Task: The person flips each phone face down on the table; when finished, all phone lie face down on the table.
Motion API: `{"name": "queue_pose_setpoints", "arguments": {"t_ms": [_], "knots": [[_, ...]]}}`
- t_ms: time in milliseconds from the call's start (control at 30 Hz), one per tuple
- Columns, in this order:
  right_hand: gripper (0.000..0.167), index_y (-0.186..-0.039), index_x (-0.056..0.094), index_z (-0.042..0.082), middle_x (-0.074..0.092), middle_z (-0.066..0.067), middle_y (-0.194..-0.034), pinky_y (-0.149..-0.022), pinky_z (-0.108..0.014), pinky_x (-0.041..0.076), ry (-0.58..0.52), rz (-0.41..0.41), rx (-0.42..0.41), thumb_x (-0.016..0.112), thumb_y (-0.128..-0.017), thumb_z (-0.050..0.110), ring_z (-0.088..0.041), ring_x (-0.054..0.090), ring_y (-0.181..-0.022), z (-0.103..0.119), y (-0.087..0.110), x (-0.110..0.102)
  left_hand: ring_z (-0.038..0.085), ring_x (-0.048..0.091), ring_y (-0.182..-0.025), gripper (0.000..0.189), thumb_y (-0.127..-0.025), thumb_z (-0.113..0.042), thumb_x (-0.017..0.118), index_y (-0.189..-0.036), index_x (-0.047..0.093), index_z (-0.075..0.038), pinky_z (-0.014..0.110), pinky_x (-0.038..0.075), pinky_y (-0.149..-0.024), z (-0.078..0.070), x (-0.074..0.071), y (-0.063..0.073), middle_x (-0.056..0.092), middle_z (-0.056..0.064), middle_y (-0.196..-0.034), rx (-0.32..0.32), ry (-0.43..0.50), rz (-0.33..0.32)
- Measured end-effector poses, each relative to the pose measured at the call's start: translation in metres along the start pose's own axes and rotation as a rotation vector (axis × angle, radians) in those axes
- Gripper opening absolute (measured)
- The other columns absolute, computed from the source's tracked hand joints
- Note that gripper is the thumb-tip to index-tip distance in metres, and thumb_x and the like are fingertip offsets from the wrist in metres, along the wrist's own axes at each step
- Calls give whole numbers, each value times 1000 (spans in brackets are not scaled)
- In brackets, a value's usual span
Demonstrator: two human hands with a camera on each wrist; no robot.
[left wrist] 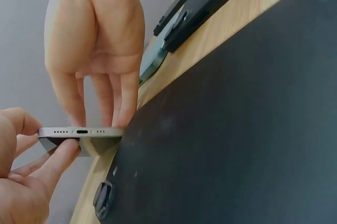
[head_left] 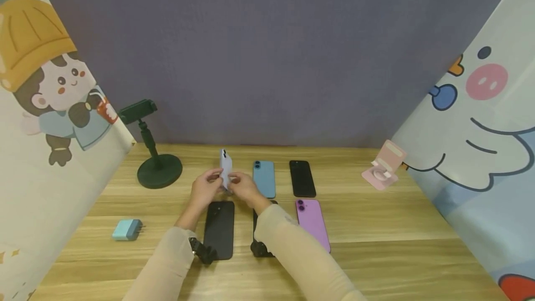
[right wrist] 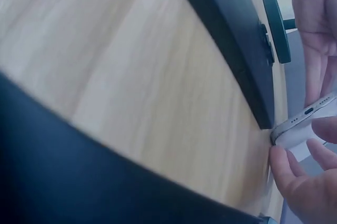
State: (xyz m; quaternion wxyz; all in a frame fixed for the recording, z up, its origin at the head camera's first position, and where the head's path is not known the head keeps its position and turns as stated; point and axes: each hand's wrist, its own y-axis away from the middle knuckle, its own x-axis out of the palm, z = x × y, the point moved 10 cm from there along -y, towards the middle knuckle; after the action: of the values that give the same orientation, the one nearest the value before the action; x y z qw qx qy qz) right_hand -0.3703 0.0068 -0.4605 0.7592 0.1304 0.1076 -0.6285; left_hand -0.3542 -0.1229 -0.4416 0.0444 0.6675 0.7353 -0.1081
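A pale lilac phone point(head_left: 226, 167) stands tilted up on edge behind the front row of phones, its rear cameras near the top. My left hand point(head_left: 205, 188) pinches it from the left, and my right hand point(head_left: 245, 186) grips its other side with thumb and fingers. In the left wrist view, the end of the phone point(left wrist: 89, 131) with its charging port faces the camera. The right wrist view shows the same end of the phone point(right wrist: 305, 114) close to the tabletop. Just below my hands lies a black phone point(head_left: 219, 231), back up.
A blue phone point(head_left: 264, 180), a black phone point(head_left: 303, 179) and a purple phone point(head_left: 313, 224) lie to the right. My right sleeve partly covers another dark phone point(head_left: 261, 226). A dark green stand point(head_left: 159, 171), a blue charger point(head_left: 127, 230) and a pink folding stand point(head_left: 383, 165) surround them.
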Motion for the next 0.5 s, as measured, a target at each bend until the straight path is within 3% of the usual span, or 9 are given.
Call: {"name": "queue_pose_setpoints", "arguments": {"t_ms": [200,500], "knots": [[37,-125,63,0,65,-17,-107,-74,-31,52,98,-33,31,64,-89,1,-24,62,-91,-4,-1,-4,33,68,-92,34,-88,-2,59,-121,63,7,33,57,-72,7,-7,-3,64,28,-112,-5,-101,-25],[39,-126,63,4,64,-10,-105,-74,-28,51,203,-29,70,69,-88,7,-19,60,-90,-9,-2,-3,36,65,-99,34,-86,-8,65,-118,66,4,39,55,-76,20,-20,-6,67,24,-110,-11,-299,-11]]}}
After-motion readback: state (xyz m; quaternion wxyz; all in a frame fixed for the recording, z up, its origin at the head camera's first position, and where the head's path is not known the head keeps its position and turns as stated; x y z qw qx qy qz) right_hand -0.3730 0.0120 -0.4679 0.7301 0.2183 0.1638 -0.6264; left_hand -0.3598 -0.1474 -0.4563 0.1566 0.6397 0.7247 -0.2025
